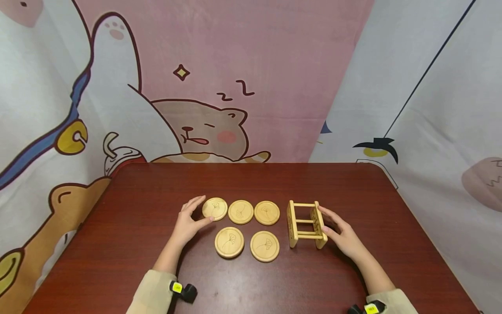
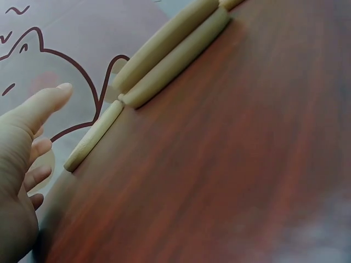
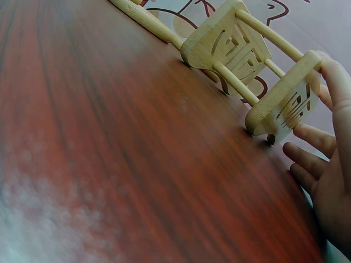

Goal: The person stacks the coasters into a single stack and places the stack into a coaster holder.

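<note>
The wooden rack (image 1: 305, 221) sits on the bench (image 1: 306, 279), with round coasters (image 1: 266, 213) in two rows to its left. The right hand (image 1: 344, 239) lays relaxed fingers against the rack's right panel without clasping it; the left hand (image 1: 190, 223), at the far-row coaster (image 1: 215, 208) farthest from the rack, has loosely spread fingers around the rim, grasping nothing. An uneven push could tip the rack or slide it into the nearest coasters, and thin, smooth discs might skid if pinched off-centre. Round rods join the rack's slotted panels; the pale coasters carry engraved leaf sprigs. Beneath the rack, the bench is glossy, streaked reddish-brown; behind it hangs creased, cartoon-printed cloth (image 1: 274, 56).
</note>
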### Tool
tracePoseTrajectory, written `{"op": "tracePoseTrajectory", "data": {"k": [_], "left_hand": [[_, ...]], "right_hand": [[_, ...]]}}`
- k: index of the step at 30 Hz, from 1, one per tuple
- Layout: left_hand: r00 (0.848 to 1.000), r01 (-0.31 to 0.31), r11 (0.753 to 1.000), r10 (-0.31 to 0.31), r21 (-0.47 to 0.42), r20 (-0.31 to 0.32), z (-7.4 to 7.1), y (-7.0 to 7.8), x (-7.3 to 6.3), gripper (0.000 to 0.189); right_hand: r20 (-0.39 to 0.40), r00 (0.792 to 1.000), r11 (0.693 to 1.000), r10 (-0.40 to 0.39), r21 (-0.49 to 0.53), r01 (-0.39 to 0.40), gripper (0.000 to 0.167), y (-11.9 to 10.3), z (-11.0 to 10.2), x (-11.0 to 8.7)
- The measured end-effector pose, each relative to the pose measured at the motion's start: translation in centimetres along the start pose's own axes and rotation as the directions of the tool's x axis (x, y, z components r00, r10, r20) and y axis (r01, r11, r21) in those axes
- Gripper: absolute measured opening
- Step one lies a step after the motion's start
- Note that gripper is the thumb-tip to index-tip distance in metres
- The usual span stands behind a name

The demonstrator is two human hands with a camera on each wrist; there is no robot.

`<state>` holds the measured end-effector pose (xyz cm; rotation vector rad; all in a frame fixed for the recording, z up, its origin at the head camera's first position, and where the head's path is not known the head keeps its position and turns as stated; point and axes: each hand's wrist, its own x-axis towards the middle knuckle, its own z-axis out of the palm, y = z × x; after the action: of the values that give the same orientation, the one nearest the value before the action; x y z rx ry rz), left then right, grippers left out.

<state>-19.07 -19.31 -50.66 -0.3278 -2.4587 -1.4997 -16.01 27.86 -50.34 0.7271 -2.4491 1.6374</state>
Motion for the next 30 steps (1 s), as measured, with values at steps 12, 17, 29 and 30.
{"op": "tracePoseTrajectory", "data": {"k": [12, 17, 29, 30], "left_hand": [[0.997, 0.006, 0.991, -0.015, 0.132, 0.070, 0.0, -0.4, 1.0, 0.082], [0.994, -0.015, 0.981, -0.006, 0.196, 0.105, 0.1, -0.3, 1.1, 0.085], [0.992, -0.041, 0.939, -0.004, 0.342, 0.129, 0.4, -0.3, 1.1, 0.087], [0.992, -0.042, 0.934, -0.005, 0.354, 0.130, 0.5, -0.3, 1.1, 0.087]], "right_hand": [[0.006, 1.000, 1.000, -0.002, 0.003, 0.002, 0.055, -0.1, 0.0, 0.0], [0.011, 1.000, 1.000, 0.004, -0.006, -0.004, 0.055, -0.2, -0.1, 0.0], [0.001, 1.000, 1.000, -0.006, -0.001, 0.006, 0.054, -0.2, 0.0, 0.0], [0.001, 1.000, 1.000, -0.006, 0.000, 0.006, 0.054, -0.2, 0.0, 0.0]]}}
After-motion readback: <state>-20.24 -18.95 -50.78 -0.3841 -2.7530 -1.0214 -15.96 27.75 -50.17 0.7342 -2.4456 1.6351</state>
